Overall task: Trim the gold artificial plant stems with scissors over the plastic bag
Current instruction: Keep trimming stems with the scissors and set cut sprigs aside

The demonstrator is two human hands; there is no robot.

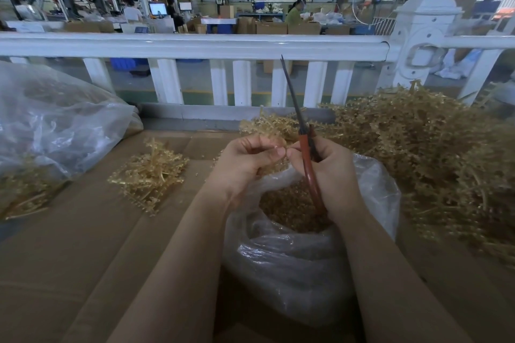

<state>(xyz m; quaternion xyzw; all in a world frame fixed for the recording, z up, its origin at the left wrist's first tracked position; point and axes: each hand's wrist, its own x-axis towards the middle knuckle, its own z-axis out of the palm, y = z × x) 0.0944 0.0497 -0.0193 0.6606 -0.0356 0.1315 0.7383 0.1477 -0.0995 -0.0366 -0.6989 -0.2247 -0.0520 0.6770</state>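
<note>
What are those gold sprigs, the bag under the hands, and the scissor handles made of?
Gold sprigs: probably moulded plastic, glossy and slightly translucent.
Bag: thin clear plastic film, crinkled with shiny highlights.
Scissor handles: a smooth red-orange coating, likely plastic or paint; blades look like dark metal.

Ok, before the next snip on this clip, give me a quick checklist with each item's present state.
1. Left hand pinches a gold stem: ok.
2. Right hand holds the scissors: ok.
3. Scissors blades open around the stem: not ok, blades closed, pointing up.
4. Hands above the open plastic bag: ok.
5. Untrimmed pile close at right: ok.
6. Where on the stem the cut should go: cannot tell.
</note>
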